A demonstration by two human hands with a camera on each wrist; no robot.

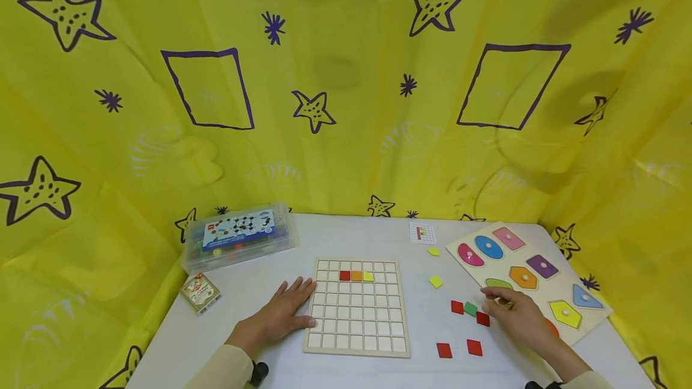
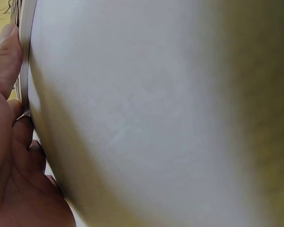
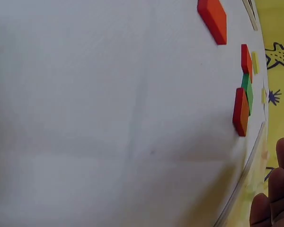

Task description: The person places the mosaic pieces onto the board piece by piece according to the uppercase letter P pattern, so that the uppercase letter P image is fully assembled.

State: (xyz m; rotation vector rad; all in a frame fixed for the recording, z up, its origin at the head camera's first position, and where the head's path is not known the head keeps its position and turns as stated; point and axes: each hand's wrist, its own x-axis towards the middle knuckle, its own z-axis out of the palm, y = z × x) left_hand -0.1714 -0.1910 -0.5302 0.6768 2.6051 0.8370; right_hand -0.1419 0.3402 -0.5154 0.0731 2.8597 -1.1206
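A wooden grid board lies in the middle of the table. In its second row sit a red tile, an orange tile and a yellow tile, side by side. My left hand rests at the board's left edge, thumb and fingertips touching the frame. My right hand, fingers loosely bent, is just right of a loose red tile and a green tile. No object shows in it. Its fingers appear at the right wrist view's edge.
More red tiles and yellow tiles lie right of the grid. A small pattern card is behind them. A knobbed shape puzzle lies under and beyond the right hand. At left are a plastic case and a small card box.
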